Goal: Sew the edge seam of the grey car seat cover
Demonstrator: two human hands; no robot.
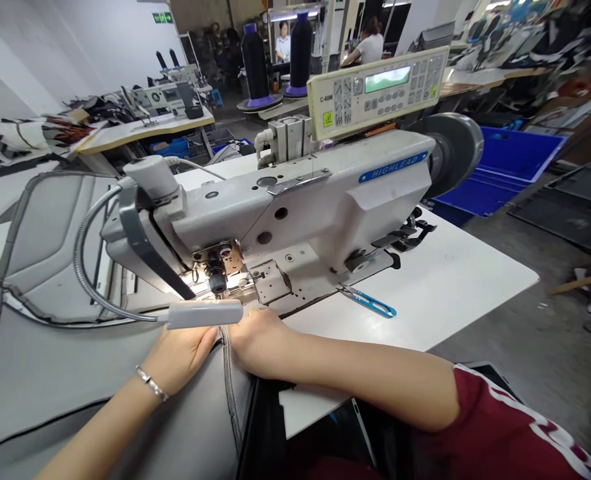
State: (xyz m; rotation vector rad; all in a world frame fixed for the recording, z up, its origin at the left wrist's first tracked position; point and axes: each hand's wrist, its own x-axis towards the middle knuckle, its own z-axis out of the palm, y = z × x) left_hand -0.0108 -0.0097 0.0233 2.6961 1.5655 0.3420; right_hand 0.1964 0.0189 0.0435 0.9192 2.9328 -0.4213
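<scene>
A large grey padded fabric piece point(195, 407) with dark bound edges lies under the head of the sewing machine point(295, 200). My left hand point(183, 353) rests on this fabric, its thumb stretched out; the lamp point(205, 315) hides most of its fingers. Just right of it, my right hand point(260, 343) is closed at the fabric's bound seam point(230, 387), close to the presser foot area. Its fingertips are turned away from view. The needle and the exact stitching spot are partly hidden behind the lamp and hands.
Blue thread snips point(370, 302) lie on the white table point(455, 280) right of the machine. A control panel point(380, 90) and black thread cones point(255, 67) stand behind. Blue crates point(510, 160) are at the right. Other people sit farther back.
</scene>
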